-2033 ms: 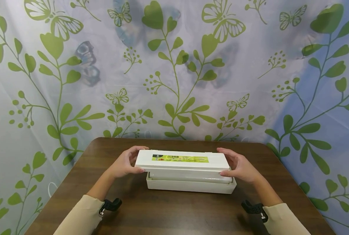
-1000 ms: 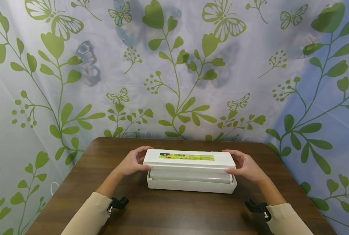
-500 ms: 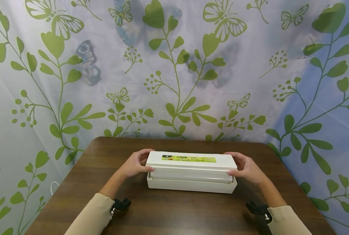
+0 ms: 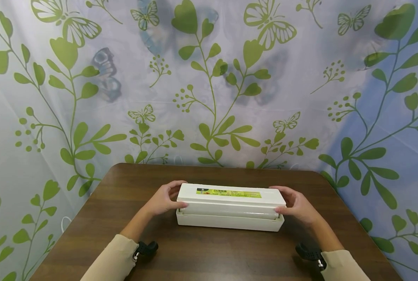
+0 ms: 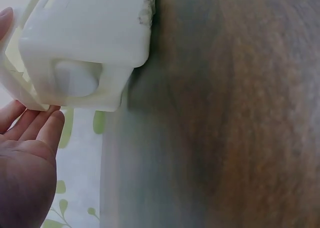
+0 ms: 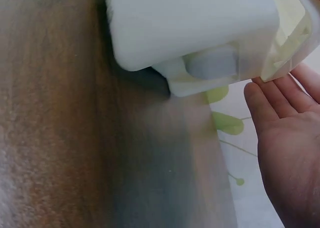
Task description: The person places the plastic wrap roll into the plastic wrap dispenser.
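A white cling film dispenser stands on the table, its lower box [image 4: 230, 223] long and narrow. Its white lid [image 4: 237, 200], with a green and yellow label, sits partly raised over the box. Between lid and box shows the film roll [image 4: 230, 211]. My left hand [image 4: 164, 200] grips the lid's left end, thumb at the front edge and fingers behind. At the other end my right hand [image 4: 297, 205] holds the lid the same way. Both wrist views show a tilted gap between the lid and the box's end wall [image 5: 112, 85], with fingertips under the lid's edge.
The dark brown wooden table [image 4: 209, 257] has rounded far corners. Behind it hangs a pale curtain [image 4: 209, 97] printed with green leaves and butterflies. Black straps [image 4: 147, 248] sit at both wrists, near the beige sleeves.
Both hands have brought the lid to the right and then down onto the box. The strip of film roll showing has become narrower. The box has stayed in place.
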`<state>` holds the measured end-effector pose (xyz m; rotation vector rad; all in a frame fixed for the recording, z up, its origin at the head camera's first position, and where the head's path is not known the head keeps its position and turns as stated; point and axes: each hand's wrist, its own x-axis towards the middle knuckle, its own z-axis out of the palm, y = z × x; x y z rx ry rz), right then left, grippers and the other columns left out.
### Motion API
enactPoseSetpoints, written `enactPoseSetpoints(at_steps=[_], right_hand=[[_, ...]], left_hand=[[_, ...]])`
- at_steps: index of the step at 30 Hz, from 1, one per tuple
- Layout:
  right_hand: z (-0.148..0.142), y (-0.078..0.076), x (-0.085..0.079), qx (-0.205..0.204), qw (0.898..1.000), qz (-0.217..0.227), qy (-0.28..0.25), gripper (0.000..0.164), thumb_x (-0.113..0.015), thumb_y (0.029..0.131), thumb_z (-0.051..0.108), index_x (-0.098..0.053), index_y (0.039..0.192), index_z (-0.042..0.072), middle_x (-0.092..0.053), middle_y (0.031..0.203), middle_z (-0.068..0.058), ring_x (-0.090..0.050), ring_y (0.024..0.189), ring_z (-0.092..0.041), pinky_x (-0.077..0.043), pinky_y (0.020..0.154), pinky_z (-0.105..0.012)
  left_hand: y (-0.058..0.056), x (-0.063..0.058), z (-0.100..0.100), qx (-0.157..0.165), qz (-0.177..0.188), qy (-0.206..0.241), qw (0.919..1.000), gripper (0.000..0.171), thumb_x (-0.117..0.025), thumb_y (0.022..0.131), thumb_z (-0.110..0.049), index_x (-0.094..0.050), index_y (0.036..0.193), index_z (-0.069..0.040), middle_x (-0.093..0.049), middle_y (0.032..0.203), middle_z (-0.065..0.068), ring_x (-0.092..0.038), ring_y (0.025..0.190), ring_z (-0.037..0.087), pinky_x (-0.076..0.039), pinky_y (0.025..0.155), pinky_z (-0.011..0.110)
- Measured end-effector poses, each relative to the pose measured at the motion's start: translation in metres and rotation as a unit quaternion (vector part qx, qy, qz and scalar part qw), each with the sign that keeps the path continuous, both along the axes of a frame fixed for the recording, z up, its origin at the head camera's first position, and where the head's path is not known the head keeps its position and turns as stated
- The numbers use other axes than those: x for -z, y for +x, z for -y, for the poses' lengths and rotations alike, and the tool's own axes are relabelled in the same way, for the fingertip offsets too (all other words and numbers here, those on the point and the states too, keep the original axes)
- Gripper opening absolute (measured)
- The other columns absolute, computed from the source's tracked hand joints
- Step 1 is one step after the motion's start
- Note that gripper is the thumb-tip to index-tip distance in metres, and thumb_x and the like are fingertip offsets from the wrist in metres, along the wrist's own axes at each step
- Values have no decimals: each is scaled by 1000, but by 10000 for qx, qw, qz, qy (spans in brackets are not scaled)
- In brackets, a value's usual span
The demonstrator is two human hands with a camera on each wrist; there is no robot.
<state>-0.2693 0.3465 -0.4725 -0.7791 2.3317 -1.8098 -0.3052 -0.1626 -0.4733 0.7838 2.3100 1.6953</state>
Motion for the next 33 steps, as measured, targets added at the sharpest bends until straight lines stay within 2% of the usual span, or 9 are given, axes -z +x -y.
enactPoseSetpoints(at_steps=[9,19,33], right_hand=[[-1,2,5,231,9994,222,115,67,-74,88,-3,-44,148,-6,-66,130,9,-67,106,-10,-59,85,-29],[0,2,10,-90,9997,217,-77,65,-71,89,-6,-42,148,-10,-67,130,6,-67,105,-10,-60,84,-30],[0,8,15,90,9995,285,94,64,-71,89,-4,-43,147,-8,-67,128,6,-67,104,-11,-60,84,-30]], left_hand=[[4,3,-1,-78,-76,-113,9999,77,-87,83,-17,-47,148,-2,-54,148,18,-53,139,35,-47,112,41],[6,6,1,-136,-166,-121,9997,73,-88,82,-18,-52,144,-6,-58,143,15,-55,137,33,-44,114,42],[8,11,3,-42,-150,-164,9997,71,-87,83,-20,-53,143,-6,-59,141,15,-59,132,32,-45,113,44]])
